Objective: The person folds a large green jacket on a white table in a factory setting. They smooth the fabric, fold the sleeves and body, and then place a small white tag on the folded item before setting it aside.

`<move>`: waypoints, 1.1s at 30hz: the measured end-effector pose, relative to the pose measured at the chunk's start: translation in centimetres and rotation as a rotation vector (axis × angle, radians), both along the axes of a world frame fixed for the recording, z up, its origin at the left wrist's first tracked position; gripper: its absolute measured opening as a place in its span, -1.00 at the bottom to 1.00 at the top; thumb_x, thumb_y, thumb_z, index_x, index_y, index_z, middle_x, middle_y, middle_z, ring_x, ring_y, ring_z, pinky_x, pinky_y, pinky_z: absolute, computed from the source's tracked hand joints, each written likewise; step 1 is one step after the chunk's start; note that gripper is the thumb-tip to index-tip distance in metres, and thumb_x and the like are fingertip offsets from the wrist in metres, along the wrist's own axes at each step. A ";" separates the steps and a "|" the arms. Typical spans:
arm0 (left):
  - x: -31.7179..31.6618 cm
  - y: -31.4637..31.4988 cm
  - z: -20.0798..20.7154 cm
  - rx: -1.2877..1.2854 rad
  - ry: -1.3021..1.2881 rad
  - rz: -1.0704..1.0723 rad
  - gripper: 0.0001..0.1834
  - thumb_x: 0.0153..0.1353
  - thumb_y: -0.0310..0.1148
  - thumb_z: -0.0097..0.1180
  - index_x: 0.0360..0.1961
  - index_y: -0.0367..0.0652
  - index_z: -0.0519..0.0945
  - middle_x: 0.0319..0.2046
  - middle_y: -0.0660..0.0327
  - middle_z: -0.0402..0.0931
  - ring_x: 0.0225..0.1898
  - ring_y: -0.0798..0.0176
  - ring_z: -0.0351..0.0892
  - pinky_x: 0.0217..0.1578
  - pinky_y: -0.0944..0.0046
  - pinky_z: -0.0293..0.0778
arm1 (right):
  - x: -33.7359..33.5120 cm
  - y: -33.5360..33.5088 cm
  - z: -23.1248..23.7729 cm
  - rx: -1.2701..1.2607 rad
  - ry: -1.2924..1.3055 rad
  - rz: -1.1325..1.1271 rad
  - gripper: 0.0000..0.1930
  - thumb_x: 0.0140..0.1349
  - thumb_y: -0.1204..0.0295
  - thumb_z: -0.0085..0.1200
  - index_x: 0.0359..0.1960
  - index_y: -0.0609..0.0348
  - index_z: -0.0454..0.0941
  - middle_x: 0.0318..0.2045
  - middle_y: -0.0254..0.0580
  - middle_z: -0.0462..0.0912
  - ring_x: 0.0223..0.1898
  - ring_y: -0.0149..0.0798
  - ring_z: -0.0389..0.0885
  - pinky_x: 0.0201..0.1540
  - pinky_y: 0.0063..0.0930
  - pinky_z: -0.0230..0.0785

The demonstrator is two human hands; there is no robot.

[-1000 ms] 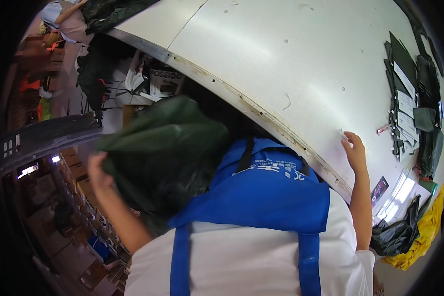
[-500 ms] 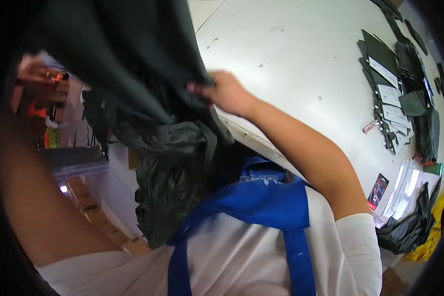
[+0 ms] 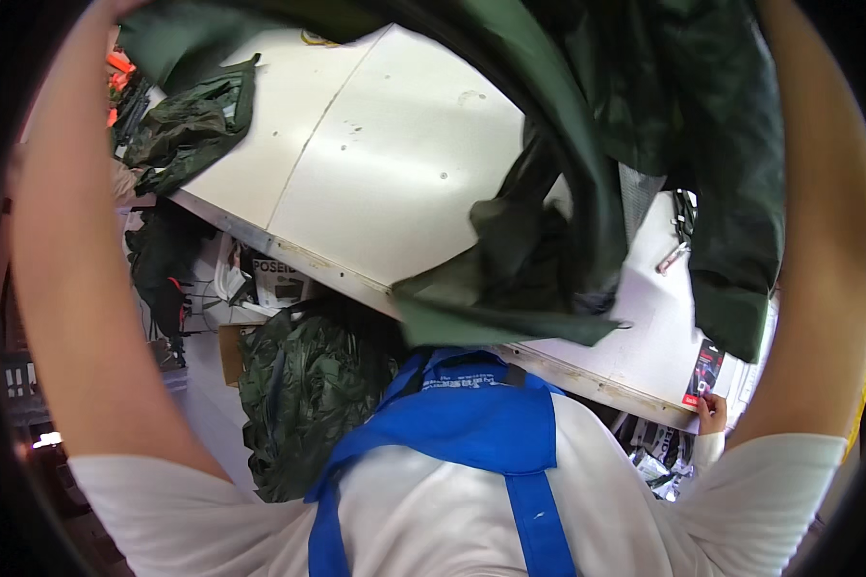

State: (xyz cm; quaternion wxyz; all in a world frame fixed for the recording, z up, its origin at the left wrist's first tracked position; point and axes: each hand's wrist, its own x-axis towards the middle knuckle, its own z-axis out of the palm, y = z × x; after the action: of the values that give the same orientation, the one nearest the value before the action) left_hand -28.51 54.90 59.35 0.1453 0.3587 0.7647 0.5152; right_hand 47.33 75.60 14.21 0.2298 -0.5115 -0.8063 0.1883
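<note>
A large dark green garment of smooth, coated-looking cloth is spread in the air above the white table. A grey mesh patch shows on its inner side, and its lower folds hang over the table's near edge. Both my forearms are raised on either side of it. Of my left hand only a sliver shows at the top edge, beside the cloth, with its fingers hidden. My right hand lies beyond the upper edge of the view. A heap of crumpled dark green cloth hangs below the table edge, left of my blue apron.
Another dark green piece lies at the table's left end. Near the right side are a small black-and-red package and another person's hand. Bags and a cardboard box stand below the table.
Both arms have lifted and spread apart. The garment has swung up and right, opening out over the table. The view has turned, and another person's hand appears at right.
</note>
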 end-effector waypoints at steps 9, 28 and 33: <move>21.9 2.2 -42.9 -0.191 0.502 -0.396 -0.09 -0.04 -0.39 0.32 0.34 -0.14 0.12 0.18 -0.05 0.25 0.17 -0.08 0.24 0.20 0.07 0.19 | -25.9 7.9 11.0 0.358 -0.325 -0.005 0.08 -0.16 -0.21 0.27 0.34 0.10 0.08 0.34 0.04 0.12 0.36 0.12 0.01 0.29 0.06 -0.03; 26.8 4.5 -35.0 0.324 -1.011 -0.324 -0.25 -0.01 -0.67 -0.02 0.28 -0.11 0.17 0.16 0.06 0.26 0.10 0.15 0.39 0.06 0.22 0.41 | -19.4 -1.9 1.9 -0.969 0.737 -0.139 -0.34 0.30 0.03 -0.02 0.25 0.28 0.22 0.15 0.04 0.40 -0.01 -0.16 0.54 -0.07 -0.37 0.37; 22.3 -1.9 -32.4 0.111 -0.634 -0.336 -0.21 -0.14 -0.63 0.00 0.27 -0.30 0.23 0.24 0.09 0.22 0.24 0.22 0.25 0.24 0.25 0.18 | -20.8 -0.2 -2.4 -1.107 1.503 -0.625 -0.25 0.17 0.02 0.15 0.22 0.26 0.13 0.12 0.13 0.32 -0.10 -0.07 0.53 -0.18 -0.31 0.42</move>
State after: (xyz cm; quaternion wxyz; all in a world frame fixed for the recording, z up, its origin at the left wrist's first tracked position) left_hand -6.18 52.95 26.95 0.4381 0.3094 0.5828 0.6105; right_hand 26.50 75.38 11.79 0.4500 -0.4842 -0.0765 0.7465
